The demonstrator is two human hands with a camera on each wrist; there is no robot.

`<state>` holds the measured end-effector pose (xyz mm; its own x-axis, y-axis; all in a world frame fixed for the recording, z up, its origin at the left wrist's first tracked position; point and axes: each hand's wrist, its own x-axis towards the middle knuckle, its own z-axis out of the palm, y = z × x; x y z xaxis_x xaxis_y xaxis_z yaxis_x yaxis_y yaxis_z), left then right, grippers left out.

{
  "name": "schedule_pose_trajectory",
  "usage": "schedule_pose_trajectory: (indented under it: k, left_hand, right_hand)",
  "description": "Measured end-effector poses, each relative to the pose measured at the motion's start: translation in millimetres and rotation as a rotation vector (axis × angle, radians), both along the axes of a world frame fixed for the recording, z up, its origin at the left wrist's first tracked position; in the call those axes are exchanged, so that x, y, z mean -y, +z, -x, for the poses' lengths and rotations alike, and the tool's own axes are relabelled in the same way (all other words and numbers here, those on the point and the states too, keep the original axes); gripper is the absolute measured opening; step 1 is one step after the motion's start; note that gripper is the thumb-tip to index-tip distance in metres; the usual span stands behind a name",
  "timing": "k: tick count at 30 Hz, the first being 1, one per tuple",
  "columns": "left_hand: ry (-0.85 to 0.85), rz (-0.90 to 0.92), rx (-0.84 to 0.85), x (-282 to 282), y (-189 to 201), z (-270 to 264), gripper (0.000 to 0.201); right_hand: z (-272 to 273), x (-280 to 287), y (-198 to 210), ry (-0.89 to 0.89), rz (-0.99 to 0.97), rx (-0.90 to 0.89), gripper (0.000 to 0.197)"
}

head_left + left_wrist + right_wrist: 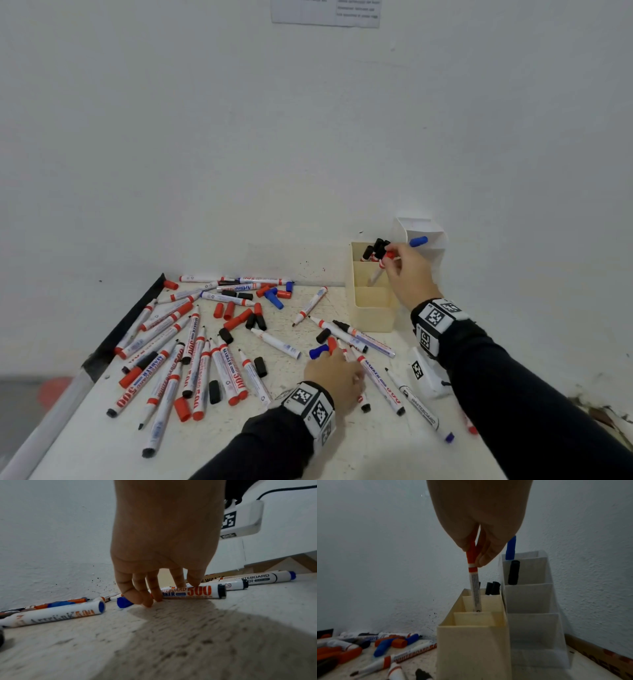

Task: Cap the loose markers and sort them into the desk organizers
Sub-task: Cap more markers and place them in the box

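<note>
A printed sheet (pixel 325 12) hangs on the wall (pixel 205 137).

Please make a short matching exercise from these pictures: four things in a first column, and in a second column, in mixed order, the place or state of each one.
1. red-capped white marker
2. loose blue plastic cap
3. black-capped markers
4. blue-capped marker

a. rear compartment of cream plastic organizer
b. on the table at the left hand fingertips
c. standing in clear plastic organizer
d. pinched by right hand, entering middle cream compartment

Pairs: 1-d, 2-b, 3-a, 4-c
</note>
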<state>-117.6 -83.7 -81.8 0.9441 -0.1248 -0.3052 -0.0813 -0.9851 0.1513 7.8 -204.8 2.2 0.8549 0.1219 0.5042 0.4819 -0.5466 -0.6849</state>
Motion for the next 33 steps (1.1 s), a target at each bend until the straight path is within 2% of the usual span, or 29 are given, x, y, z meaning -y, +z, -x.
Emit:
schedule_pose_trajectory:
  k: [4,8,13,15,17,19,21,23,25,28,30,33]
  left_hand:
    - [0.109,0.086,0.002,-2.5,1.5,0.2,0.034]
    - [0.209,0.303,-0.039,-16.1,1.2,-4.2,0.010]
    - [0.333,0.566,0.041,-41.2,5.9,2.0,0.024]
    - [0.388,0.676,0.077,-51.9,9.3,6.1,0.032]
    - [0.457,0.758,0.110,-63.6,12.0,9.2,0.038]
    - [0.524,0.806,0.132,-76.6,14.7,12.5,0.041]
    - [0.578,0.838,0.142,-89.3,17.0,17.1,0.044]
    - [0.612,0.844,0.162,-101.2,18.5,22.3,0.046]
    - [0.630,0.859,0.187,-111.8,20.1,27.0,0.047]
    - [0.646,0.865,0.201,-125.1,21.6,33.8,0.046]
    - [0.648,0.856,0.197,-132.1,21.9,38.6,0.045]
    - [0.638,0.851,0.198,-140.5,20.5,43.9,0.044]
  right_hand:
    - [-2.9,-4.1,-15.0,-0.018,0.110,0.026,0.018]
    - [-1.3,-0.6,-27.3,-0.039,0.201,-0.027,0.025]
    - [4.3,2.2,-26.9,-0.036,0.385,-0.233,0.050]
    - [6.1,1.2,-30.4,-0.056,0.413,-0.246,0.055]
    - [11.3,-2.5,-34.9,-0.127,0.358,-0.119,0.045]
    - [21.6,-10.1,-38.7,-0.145,0.295,-0.012,0.024]
    - [33.4,-19.5,-43.5,-0.053,0.320,-0.130,0.017]
    - [43.1,-30.5,-52.3,0.060,0.420,-0.335,0.023]
    - [51.7,-42.3,-61.7,0.155,0.537,-0.421,0.030]
    - [55.5,-58.6,-77.2,0.284,0.835,-0.304,0.044]
    - [54.7,-67.0,-82.8,0.301,0.997,-0.265,0.051]
    - [50.1,-77.6,-88.6,0.265,1.075,-0.215,0.052]
